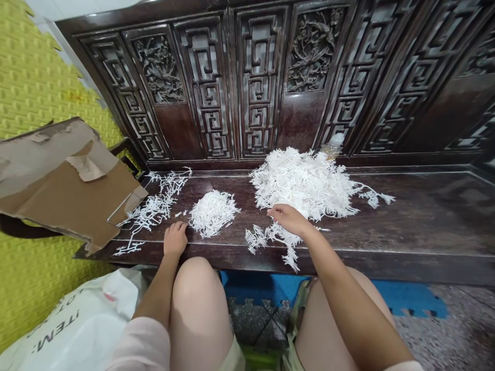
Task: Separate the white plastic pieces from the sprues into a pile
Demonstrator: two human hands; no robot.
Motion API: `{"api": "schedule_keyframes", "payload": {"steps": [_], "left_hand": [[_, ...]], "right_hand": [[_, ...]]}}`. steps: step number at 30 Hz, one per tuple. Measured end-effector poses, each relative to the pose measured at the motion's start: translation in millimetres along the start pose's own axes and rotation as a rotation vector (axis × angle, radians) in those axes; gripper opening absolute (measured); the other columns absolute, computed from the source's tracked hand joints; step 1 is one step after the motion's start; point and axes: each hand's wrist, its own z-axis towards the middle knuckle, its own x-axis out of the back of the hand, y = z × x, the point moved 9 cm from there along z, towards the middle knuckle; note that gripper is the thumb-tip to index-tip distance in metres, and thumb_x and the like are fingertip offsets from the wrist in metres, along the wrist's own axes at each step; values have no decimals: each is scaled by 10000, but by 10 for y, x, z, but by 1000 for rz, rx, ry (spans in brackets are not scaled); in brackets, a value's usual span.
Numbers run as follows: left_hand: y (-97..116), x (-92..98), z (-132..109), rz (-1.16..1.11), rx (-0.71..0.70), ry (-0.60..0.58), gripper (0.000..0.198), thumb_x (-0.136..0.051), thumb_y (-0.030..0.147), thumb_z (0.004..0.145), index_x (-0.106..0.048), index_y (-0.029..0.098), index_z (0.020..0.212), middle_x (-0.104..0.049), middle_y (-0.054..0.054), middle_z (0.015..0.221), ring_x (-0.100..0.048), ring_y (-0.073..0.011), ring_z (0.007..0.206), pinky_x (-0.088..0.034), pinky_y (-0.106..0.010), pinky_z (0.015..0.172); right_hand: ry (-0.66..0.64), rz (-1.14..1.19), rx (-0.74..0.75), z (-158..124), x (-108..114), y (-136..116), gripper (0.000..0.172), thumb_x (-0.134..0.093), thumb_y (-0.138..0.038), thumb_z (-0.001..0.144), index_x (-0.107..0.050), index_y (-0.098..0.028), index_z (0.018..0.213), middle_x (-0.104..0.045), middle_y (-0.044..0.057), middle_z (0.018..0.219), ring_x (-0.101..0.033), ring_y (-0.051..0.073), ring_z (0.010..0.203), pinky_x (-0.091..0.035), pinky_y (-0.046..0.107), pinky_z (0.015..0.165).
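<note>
Left hand (176,238) at near edge of carved dark wood bench (425,216), fingers loosely curled, nothing visible in them, just left of small pile of white branching strips (212,213). Right hand (288,219) fingers pressed together on loose strips (270,238), near edge of large pile (299,180); can't tell if pinching. More loose strips (157,206) far left of small pile, partly under torn cardboard (65,180). Plastic bottle (332,146) behind large pile, partly hidden. White sack (77,330) on floor, near left.
</note>
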Motion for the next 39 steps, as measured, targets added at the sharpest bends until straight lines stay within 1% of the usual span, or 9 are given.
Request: {"api": "schedule_keyframes", "payload": {"steps": [3,8,12,16,18,22,32,36,39], "left_hand": [[-159,-27,-32,-18,138,11,373,-359,158,781,-560,164,1095,-541,-112,1118,-436,-246,1034,-281,-372,876],[-351,106,-203,38,388,175,424,-365,240,788,-494,133,1178,-488,-145,1180,-401,-284,1081,-262,-429,894],[-129,218,-60,139,263,269,501,-352,248,798,-376,86,1272,-360,-180,1304,-249,-306,1222,-146,-456,986],[72,-44,308,103,-12,34,531,-360,130,757,-365,123,1288,-378,-133,1320,-255,-252,1243,-111,-413,1024],[34,-185,410,81,-46,-71,531,-362,109,743,-393,134,1273,-397,-119,1312,-275,-243,1237,-110,-411,1028],[-166,-255,383,46,57,-71,466,-324,166,790,-433,122,1240,-461,-134,1251,-359,-248,1174,-160,-428,1006],[-440,15,29,55,378,43,354,-349,260,793,-608,139,1002,-535,-150,1046,-456,-287,980,-304,-421,812],[-472,102,-72,52,388,74,335,-362,208,772,-611,148,989,-498,-149,1093,-433,-294,999,-315,-413,788],[-346,148,-90,82,310,130,353,-366,183,763,-582,127,1037,-472,-163,1127,-407,-303,1033,-309,-421,812]], "right_hand": [[-19,-22,-17,-8,-37,-14,373,-378,-487,748,-563,-163,731,-555,46,710,-481,143,617,-338,255,568],[-38,-34,-37,-20,-39,-18,390,-360,-510,750,-548,-169,728,-558,43,727,-482,141,607,-341,258,560],[-28,-42,-21,9,-10,-2,389,-367,-518,745,-532,-169,698,-555,37,707,-481,142,614,-342,259,572],[-6,-33,-28,40,39,38,358,-374,-485,749,-531,-167,697,-551,33,676,-471,134,586,-327,249,547],[15,-50,-33,37,90,47,348,-370,-470,756,-531,-167,700,-558,37,679,-474,133,585,-322,247,544],[81,-164,-45,12,226,66,333,-374,-461,765,-532,-176,697,-559,38,659,-471,135,574,-308,247,538],[74,-276,-89,4,282,126,345,-377,-468,777,-551,-176,716,-579,70,715,-492,158,617,-302,253,542],[46,-289,-93,-28,245,88,330,-370,-457,781,-534,-179,716,-578,72,722,-493,159,615,-304,257,542],[28,-288,-99,-47,231,76,326,-369,-459,784,-528,-179,729,-583,79,758,-493,158,611,-309,259,540]]}}
